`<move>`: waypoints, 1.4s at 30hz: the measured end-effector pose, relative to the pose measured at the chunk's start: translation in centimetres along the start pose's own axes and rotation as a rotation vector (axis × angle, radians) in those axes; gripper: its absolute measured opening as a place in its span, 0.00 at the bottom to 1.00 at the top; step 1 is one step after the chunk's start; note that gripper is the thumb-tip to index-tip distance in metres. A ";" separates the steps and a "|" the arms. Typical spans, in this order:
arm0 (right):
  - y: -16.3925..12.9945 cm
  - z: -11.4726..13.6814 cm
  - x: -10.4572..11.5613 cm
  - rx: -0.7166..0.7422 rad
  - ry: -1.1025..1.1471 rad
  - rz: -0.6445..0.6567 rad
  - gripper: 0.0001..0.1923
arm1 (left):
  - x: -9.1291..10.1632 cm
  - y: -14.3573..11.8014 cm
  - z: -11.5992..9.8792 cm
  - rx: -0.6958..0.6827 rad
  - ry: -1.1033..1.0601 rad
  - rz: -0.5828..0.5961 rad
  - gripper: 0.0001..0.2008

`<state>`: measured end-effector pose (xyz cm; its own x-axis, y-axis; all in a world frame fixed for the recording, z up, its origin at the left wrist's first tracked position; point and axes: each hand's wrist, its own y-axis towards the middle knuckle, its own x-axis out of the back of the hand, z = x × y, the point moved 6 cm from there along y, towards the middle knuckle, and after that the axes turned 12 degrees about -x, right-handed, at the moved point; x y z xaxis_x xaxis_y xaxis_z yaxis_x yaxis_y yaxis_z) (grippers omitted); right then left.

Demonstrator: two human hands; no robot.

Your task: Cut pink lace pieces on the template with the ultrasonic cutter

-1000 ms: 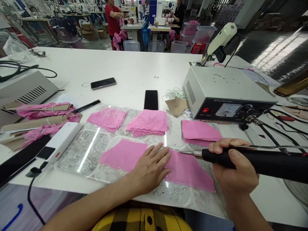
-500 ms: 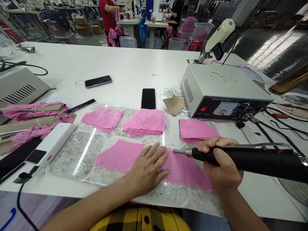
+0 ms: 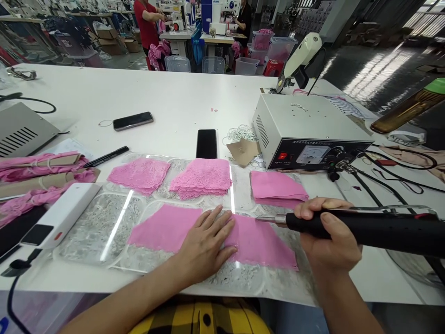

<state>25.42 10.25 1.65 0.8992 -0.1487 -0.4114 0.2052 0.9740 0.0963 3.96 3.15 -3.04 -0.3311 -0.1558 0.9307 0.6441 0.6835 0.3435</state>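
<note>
Pink lace piece lies flat on glass plate at near table edge. Left hand pressed on it, fingers spread. Right hand clamped around black cutting wand, metal tip just above lace. Control box behind.

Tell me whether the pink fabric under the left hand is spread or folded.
Spread: the pink fabric lies flat across the clear mat, pressed by the left hand.
</note>
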 end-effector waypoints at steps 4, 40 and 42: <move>-0.1 -0.5 -0.3 -0.020 0.012 0.028 0.06 | 0.0 0.0 0.0 -0.007 -0.005 -0.004 0.24; 0.4 1.5 1.8 0.004 -0.007 -0.104 0.06 | 1.3 3.9 -3.1 -0.172 -0.025 0.041 0.17; 0.4 1.5 1.8 0.008 -0.002 -0.094 0.06 | 0.5 4.8 -3.5 -0.183 -0.033 0.061 0.17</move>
<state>27.67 10.11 2.29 0.8767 -0.2395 -0.4172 0.2914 0.9544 0.0643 9.34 3.87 -0.46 -0.3079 -0.0927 0.9469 0.7773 0.5494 0.3065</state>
